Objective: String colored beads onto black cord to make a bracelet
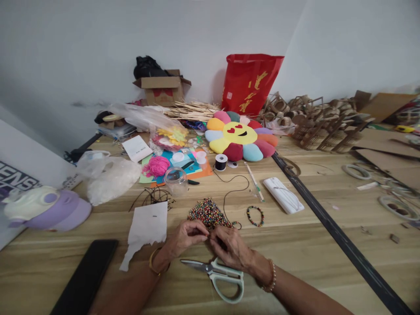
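My left hand (187, 237) is closed in a pinch, with a tiny reddish bead just showing at its fingertips. Close beside it, my right hand (232, 248) has its fingers pinched on the end of a thin black cord (236, 176), mostly hidden by the knuckles. Several small beads (235, 224) sit on this cord near the right hand. Right behind both hands lies a heap of multicoloured beads (207, 211). Scissors with pale handles (226, 280) rest below the right hand, blades pointing left. A finished-looking loop of beads (255, 216) lies to the right.
The cord leads back to a spool (221, 162). Torn white paper (148, 227), a black phone (85, 275) and a clear jar (176, 180) lie left. A white case (283, 195) is at right, near a dark strip (323, 214). A flower cushion (241, 136) sits behind.
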Available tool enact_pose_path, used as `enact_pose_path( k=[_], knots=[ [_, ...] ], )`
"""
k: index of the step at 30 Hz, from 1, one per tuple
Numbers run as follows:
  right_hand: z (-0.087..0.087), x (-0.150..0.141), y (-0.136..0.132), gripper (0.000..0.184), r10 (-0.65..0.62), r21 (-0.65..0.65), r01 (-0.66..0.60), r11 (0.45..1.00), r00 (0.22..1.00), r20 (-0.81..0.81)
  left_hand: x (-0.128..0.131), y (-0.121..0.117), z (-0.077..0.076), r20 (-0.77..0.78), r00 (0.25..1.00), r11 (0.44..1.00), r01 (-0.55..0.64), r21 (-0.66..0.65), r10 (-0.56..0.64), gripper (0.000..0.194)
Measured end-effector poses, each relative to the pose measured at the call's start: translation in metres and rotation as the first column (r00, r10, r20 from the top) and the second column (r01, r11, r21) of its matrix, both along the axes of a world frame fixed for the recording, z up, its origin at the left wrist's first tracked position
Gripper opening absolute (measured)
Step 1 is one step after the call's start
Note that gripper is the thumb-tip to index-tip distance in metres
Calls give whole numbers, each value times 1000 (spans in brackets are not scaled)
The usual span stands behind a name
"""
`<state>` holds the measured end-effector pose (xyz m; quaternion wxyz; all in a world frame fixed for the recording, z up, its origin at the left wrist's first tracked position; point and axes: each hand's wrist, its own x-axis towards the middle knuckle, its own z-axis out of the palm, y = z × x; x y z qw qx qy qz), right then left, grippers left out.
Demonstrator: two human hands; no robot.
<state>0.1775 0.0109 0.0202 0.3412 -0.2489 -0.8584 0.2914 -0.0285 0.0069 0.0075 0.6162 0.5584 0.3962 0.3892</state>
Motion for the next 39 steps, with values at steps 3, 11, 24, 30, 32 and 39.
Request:
enact_pose_path(
  k=[3, 11, 24, 30, 32, 39],
  knots=[
    [2, 0, 0, 12, -3, 4, 3, 1000, 1000, 2, 0, 1, 1, -8, 1000, 1000, 6, -2, -6, 35],
    [3, -1, 0, 14, -4, 17, 5, 1000, 1000, -26, 1, 0, 6, -11, 1000, 1000, 12, -19, -12, 35],
    [-1, -1, 0, 12, 16, 18, -16, 1000, 1000, -9, 0, -1, 4, -12, 1000, 997, 15, -75, -16, 32],
    [-1, -1, 1, 11, 11, 36, -10, 999, 1000, -25, 2, -1, 7, 31, 1000, 991, -2, -133, 6, 36],
    [0, -1, 1, 10, 12, 40, -10, 999, 1000, -28, 2, -1, 8, 28, 1000, 989, -9, -151, 13, 36],
    [-6, 0, 1, 10, -2, 26, 3, 1000, 1000, -27, 2, -2, 9, 10, 999, 984, -31, -177, 33, 39]
  ],
)
